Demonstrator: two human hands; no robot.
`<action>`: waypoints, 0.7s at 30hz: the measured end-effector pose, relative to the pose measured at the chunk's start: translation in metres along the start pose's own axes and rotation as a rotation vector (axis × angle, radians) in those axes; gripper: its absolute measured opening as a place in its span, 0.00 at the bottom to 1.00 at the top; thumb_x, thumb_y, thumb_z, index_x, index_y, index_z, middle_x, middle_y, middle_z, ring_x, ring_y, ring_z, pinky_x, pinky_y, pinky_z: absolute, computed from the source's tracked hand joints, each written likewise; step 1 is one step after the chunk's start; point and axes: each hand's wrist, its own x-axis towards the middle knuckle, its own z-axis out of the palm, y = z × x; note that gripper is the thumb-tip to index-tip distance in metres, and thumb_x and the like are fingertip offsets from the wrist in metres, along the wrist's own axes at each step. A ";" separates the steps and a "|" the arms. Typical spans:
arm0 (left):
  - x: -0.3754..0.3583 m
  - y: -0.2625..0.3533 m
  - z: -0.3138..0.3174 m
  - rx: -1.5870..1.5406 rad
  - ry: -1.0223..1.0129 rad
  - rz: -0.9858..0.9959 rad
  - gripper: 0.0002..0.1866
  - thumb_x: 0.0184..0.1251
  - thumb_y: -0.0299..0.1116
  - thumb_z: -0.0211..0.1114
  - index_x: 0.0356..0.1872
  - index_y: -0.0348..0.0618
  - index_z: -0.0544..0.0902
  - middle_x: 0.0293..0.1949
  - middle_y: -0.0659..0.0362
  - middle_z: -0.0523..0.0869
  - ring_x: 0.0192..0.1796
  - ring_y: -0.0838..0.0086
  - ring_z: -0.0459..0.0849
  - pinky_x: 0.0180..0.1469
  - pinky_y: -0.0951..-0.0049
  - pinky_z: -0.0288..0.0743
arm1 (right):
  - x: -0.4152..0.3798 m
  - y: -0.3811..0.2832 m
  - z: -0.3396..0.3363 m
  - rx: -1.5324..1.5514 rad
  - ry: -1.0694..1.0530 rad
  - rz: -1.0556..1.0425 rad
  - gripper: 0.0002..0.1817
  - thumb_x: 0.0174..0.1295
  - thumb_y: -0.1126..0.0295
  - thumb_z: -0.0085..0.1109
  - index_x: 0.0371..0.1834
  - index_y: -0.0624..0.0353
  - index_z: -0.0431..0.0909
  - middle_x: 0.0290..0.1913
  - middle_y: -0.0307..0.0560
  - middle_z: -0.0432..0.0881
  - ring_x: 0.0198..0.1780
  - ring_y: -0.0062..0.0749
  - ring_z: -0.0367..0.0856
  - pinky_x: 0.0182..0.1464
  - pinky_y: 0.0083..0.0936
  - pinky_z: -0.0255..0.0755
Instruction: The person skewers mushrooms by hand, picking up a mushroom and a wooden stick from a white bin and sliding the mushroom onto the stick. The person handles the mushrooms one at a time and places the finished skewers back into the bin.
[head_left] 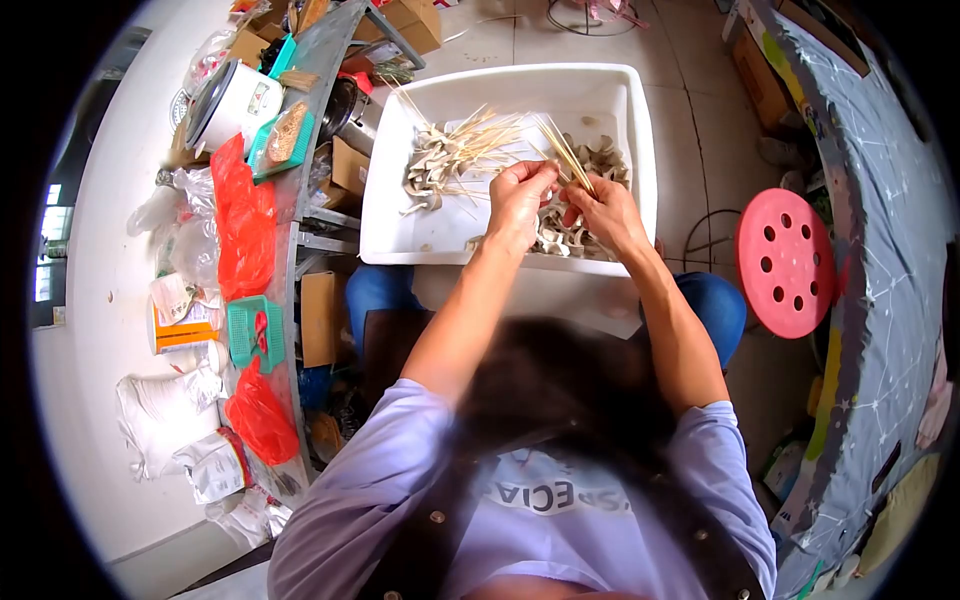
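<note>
Typically, the work reads from the cluttered counter (325, 52) at left to the white tub (500, 85) set before the seated person. At the tub's left side lies a heap of skewered pieces (430, 165), stick ends fanned mostly rightward. Near the tub's middle, the left hand (519, 200) has its fingers pressed together at the tips; whether a piece is pinched there cannot be told. Just beside it, the right hand (610, 213) pinches several thin sticks (565, 148) between thumb and fingers, tips slanting away. Loose pale pieces (605, 155) lie in the tub's right part, beyond and below the hands. For sound threading, each piece should be folded evenly, one stick tip isolated from the bunch, and the left fingertips kept off the point's exit line. Farther right, a red stool (785, 262) stands outside the tub.
</note>
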 end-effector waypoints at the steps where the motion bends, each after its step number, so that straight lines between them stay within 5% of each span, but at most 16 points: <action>1: -0.001 0.000 0.001 0.000 0.018 0.024 0.06 0.59 0.32 0.70 0.29 0.41 0.82 0.24 0.65 0.81 0.25 0.84 0.74 0.30 0.82 0.68 | 0.000 0.000 0.000 0.015 -0.001 0.009 0.13 0.63 0.62 0.52 0.38 0.58 0.83 0.21 0.40 0.83 0.24 0.21 0.75 0.29 0.23 0.68; 7: 0.000 -0.002 -0.004 -0.006 0.070 0.025 0.06 0.61 0.32 0.69 0.32 0.42 0.82 0.26 0.66 0.82 0.27 0.84 0.75 0.32 0.81 0.69 | -0.001 -0.007 0.003 0.373 0.003 0.122 0.12 0.68 0.64 0.49 0.37 0.61 0.78 0.21 0.44 0.80 0.16 0.13 0.62 0.18 0.13 0.55; 11: -0.002 0.000 -0.012 -0.173 -0.025 0.026 0.07 0.62 0.32 0.67 0.38 0.41 0.82 0.30 0.66 0.83 0.31 0.84 0.76 0.37 0.81 0.69 | 0.000 0.001 0.004 0.299 0.058 -0.070 0.09 0.64 0.69 0.55 0.37 0.64 0.79 0.23 0.41 0.81 0.24 0.17 0.74 0.27 0.17 0.65; 16: 0.007 0.005 -0.034 -0.384 -0.054 -0.046 0.17 0.64 0.23 0.61 0.51 0.56 0.78 0.43 0.63 0.83 0.43 0.79 0.77 0.45 0.73 0.71 | -0.003 -0.005 0.001 0.259 0.027 -0.051 0.06 0.63 0.72 0.55 0.37 0.63 0.77 0.23 0.37 0.77 0.24 0.16 0.73 0.27 0.16 0.64; 21: 0.013 0.012 -0.047 -0.613 -0.139 -0.069 0.20 0.63 0.24 0.62 0.55 0.56 0.76 0.45 0.61 0.80 0.49 0.69 0.77 0.46 0.68 0.75 | -0.007 -0.010 0.000 0.130 -0.043 -0.031 0.08 0.63 0.73 0.54 0.41 0.66 0.77 0.23 0.35 0.74 0.24 0.15 0.71 0.26 0.17 0.64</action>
